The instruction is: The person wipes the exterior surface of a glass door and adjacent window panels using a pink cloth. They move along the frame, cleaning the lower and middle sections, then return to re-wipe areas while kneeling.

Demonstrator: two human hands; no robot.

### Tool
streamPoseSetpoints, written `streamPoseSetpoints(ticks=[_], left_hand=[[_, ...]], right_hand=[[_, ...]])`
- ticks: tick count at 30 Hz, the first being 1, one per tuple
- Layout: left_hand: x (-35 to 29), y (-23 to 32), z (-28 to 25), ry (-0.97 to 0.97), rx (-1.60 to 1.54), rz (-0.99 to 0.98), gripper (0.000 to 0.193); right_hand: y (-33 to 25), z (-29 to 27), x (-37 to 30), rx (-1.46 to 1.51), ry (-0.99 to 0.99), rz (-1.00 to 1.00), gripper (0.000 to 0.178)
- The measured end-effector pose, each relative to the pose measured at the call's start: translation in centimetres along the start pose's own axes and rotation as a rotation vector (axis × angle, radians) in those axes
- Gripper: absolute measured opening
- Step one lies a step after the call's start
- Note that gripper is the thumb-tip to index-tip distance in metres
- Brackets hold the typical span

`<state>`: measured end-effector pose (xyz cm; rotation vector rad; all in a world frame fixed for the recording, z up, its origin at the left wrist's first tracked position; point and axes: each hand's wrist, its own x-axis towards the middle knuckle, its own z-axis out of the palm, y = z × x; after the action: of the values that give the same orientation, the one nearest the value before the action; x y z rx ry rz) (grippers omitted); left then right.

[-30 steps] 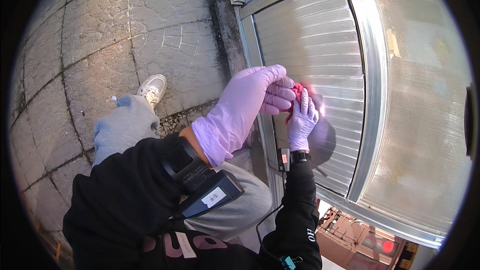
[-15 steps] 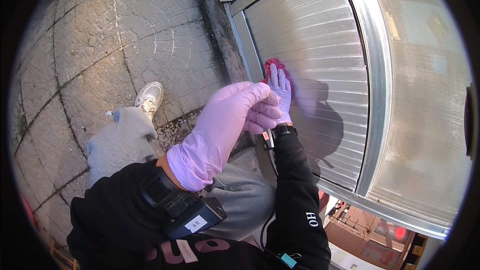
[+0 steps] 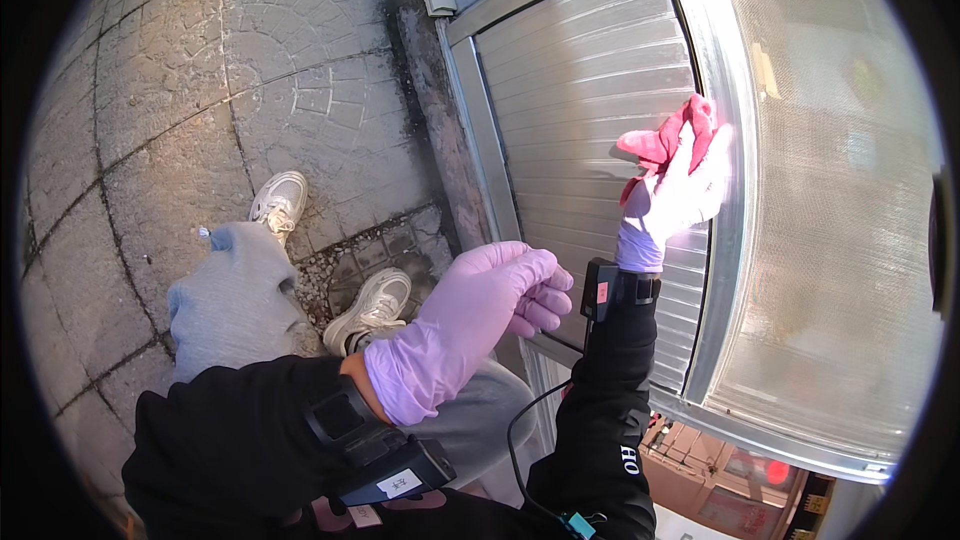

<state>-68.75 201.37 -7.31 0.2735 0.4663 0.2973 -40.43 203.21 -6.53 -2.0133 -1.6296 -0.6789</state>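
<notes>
My right hand (image 3: 672, 198), in a light purple glove washed out by sunlight, grips a crumpled red cloth (image 3: 652, 147). It presses the cloth near the right edge of a ribbed metal panel (image 3: 585, 120), beside the upright metal frame (image 3: 735, 140). My left hand (image 3: 485, 305), gloved in the same light purple, hovers in front of my legs, away from the panel. Its fingers are curled in, and nothing shows between them.
Past the frame is a textured glass pane (image 3: 840, 220). Paving slabs (image 3: 160, 180) cover the ground at left, bordered by a rough ledge (image 3: 440, 130) along the panel. Both my shoes (image 3: 372, 308) stand on the paving. A black cable (image 3: 515, 435) hangs between my arms.
My right hand has carried the red cloth across the panel from its left edge to its right edge, into sunlight. My left hand has come down slightly, still curled.
</notes>
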Motion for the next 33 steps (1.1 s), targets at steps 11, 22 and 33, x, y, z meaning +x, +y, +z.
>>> streamPoseSetpoints(ticks=[11,22,33], left_hand=[[-0.4,0.9,-1.1,0.127,-0.007,0.110,0.023],[-3.6,1.6,-1.0,-0.049,-0.064,0.016,0.031],[-2.2,3.6,-2.4,0.054,-0.115,-0.047,0.030]], right_hand=[[-1.1,13.6,-14.4,-0.473,-0.746,-0.276,0.041],[-5.5,6.0,5.2,0.935,-0.017,0.387,0.039],[-4.6,20.6,-5.4,-0.342,-0.740,-0.303,0.035]])
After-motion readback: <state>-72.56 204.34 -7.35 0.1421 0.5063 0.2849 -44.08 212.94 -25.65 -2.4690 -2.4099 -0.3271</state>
